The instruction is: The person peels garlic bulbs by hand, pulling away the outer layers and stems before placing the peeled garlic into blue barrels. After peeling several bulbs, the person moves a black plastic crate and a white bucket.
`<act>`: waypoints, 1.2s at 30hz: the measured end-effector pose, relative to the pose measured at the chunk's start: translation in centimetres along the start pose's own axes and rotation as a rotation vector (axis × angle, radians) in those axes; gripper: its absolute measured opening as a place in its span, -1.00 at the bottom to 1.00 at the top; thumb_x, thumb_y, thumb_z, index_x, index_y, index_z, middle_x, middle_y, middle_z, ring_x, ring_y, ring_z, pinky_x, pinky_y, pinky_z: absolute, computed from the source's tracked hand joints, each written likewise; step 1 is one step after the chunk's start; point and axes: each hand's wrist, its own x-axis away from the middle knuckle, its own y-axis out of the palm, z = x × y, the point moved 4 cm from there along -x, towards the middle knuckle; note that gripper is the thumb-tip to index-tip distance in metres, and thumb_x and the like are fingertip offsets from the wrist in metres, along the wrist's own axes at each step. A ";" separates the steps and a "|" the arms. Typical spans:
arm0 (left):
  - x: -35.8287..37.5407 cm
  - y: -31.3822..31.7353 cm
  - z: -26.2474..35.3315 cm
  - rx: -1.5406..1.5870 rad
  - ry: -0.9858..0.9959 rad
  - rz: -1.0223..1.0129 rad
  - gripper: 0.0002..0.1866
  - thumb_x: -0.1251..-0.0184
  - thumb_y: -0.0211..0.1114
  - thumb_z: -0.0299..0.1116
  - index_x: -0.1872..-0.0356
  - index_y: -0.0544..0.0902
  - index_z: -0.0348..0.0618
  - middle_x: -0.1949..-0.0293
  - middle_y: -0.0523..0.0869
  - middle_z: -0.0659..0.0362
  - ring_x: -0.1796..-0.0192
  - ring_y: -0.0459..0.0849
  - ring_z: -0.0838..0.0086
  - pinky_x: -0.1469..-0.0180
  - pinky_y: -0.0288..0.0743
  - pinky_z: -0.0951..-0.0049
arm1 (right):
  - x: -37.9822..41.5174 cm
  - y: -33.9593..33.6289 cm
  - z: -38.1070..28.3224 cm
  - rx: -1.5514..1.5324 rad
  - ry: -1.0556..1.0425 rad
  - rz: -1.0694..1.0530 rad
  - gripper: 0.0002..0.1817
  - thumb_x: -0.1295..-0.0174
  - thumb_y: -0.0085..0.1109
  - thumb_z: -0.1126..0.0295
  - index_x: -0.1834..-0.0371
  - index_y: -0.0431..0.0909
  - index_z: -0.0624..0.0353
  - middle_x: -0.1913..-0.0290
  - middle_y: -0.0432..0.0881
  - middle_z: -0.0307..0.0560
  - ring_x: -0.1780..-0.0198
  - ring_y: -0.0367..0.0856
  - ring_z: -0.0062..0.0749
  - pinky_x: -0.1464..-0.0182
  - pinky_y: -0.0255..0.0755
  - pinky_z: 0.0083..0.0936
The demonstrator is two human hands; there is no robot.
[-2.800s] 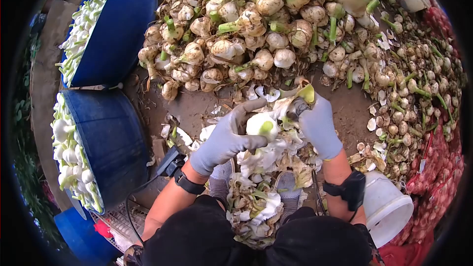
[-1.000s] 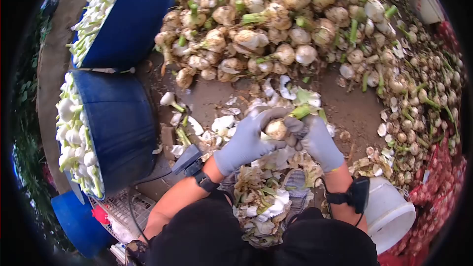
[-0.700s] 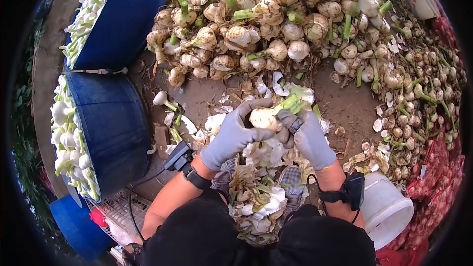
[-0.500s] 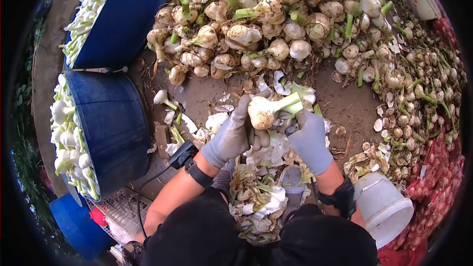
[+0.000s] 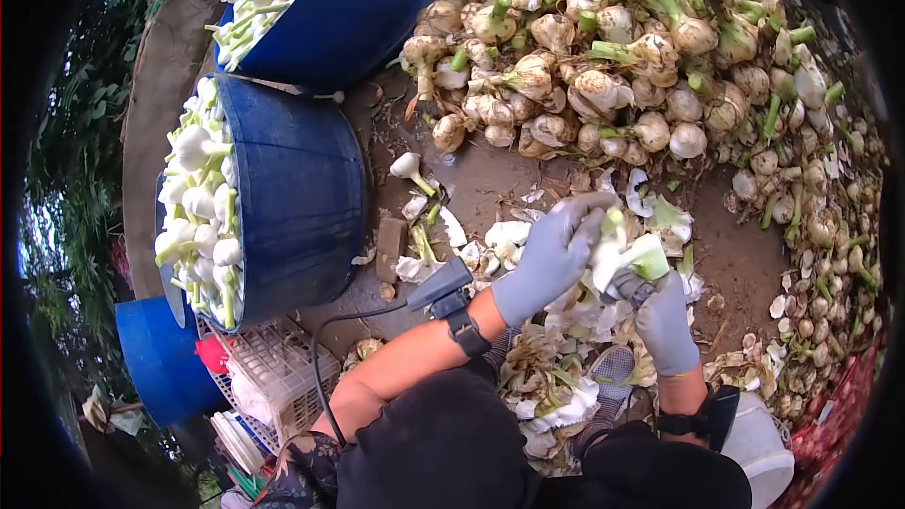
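Observation:
A garlic bulb (image 5: 611,256) with a thick cut green-white stem is held between my hands, its outer skin partly peeled back. My left hand (image 5: 556,250), in a grey glove, has its fingers closed around the bulb's upper side. My right hand (image 5: 663,313), gloved too, is closed at the stem and peel; a small dark object (image 5: 644,290) shows at its fingertips. White peelings (image 5: 566,405) lie beneath the hands, between my shoes.
Unpeeled garlic (image 5: 603,66) is heaped ahead and to the right. Two blue tubs (image 5: 302,188) of cleaned garlic (image 5: 200,198) stand on the left. A plastic crate (image 5: 273,372) sits below them, and a white bucket (image 5: 757,448) at lower right. One bulb (image 5: 407,167) lies on the ground.
The view has swung left, so the scene sits further right. The garlic has been turned in my hands, and its outer layer is now pulled away from the stem.

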 end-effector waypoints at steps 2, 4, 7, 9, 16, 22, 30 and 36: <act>0.7 0.3 1.7 -0.322 0.577 -0.025 -0.64 -0.43 0.22 -0.24 -0.11 0.57 -0.26 0.10 0.66 0.17 0.04 0.61 0.57 0.03 0.51 0.50 | -0.3 -0.2 -1.4 0.150 -0.027 -0.014 -0.78 -0.29 0.12 0.57 0.01 0.57 0.30 0.25 0.68 -0.19 0.24 0.63 -0.57 0.15 0.52 -0.57; 0.4 0.8 1.3 -0.169 0.324 -0.101 -0.66 -0.40 0.25 -0.25 -0.07 0.58 -0.24 0.13 0.67 0.19 0.05 0.61 0.58 0.03 0.53 0.50 | 0.2 0.1 -1.9 0.116 0.032 -0.037 -0.79 -0.29 0.13 0.56 0.02 0.57 0.30 0.24 0.68 -0.20 0.23 0.63 -0.57 0.15 0.52 -0.57; -0.3 0.9 -1.2 0.377 -0.084 -0.190 -0.69 -0.40 0.26 -0.17 0.03 0.64 -0.19 0.18 0.67 0.25 0.05 0.64 0.60 -0.05 0.54 0.52 | 0.1 -1.2 -0.4 0.188 0.085 -0.085 -0.78 -0.27 0.17 0.54 0.02 0.58 0.29 0.28 0.71 -0.15 0.26 0.67 -0.47 0.19 0.52 -0.52; 0.9 0.2 0.0 0.460 -0.160 -0.266 -0.64 -0.45 0.23 -0.09 0.04 0.66 -0.20 0.08 0.69 0.17 -0.01 0.65 0.54 -0.09 0.53 0.53 | -1.0 -3.9 -1.5 0.782 -0.200 0.318 -0.76 -0.24 0.18 0.56 0.02 0.59 0.27 0.33 0.72 -0.05 0.31 0.69 -0.29 0.23 0.53 -0.43; 0.5 -1.8 -0.2 1.068 0.073 -0.342 -0.54 -0.55 0.06 -0.10 -0.22 0.48 -0.28 -0.24 0.57 0.00 -0.36 0.47 0.18 -0.45 0.30 0.18 | 1.7 -2.7 3.4 1.355 -0.018 -0.167 -0.79 -0.14 0.15 0.23 0.32 0.70 0.09 0.40 0.69 0.13 0.32 0.69 0.09 0.21 0.55 -0.09; -2.7 -6.8 -3.6 1.383 0.079 -0.032 -0.56 -0.49 0.14 -0.11 -0.13 0.55 -0.29 -0.16 0.62 0.05 -0.20 0.59 0.23 -0.37 0.38 0.15 | 1.8 -4.7 -0.1 1.564 -0.019 -0.093 -0.80 -0.11 0.17 0.23 0.40 0.68 0.11 0.44 0.67 0.05 0.35 0.69 0.08 0.21 0.55 -0.10; 1.7 -25.4 -4.0 0.401 0.154 0.730 -0.81 -0.36 0.28 -0.36 0.11 0.62 -0.25 0.27 0.68 0.15 0.30 0.69 0.46 0.23 0.66 0.45 | 2.0 -9.2 -0.9 1.531 0.024 0.176 -0.57 -0.18 0.27 0.23 -0.08 0.54 0.18 0.15 0.64 0.18 0.10 0.61 0.12 0.08 0.47 -0.10; -2.8 -26.6 -7.6 -0.911 -0.211 0.649 -0.58 -0.18 0.38 -0.14 -0.01 0.65 -0.12 0.15 0.76 -0.05 0.11 0.75 0.16 0.10 0.61 0.23 | 1.4 -7.3 -0.6 1.431 -0.168 0.207 -0.55 -0.08 0.20 0.42 -0.11 0.55 0.19 0.17 0.64 0.18 0.13 0.61 0.16 0.09 0.47 -0.03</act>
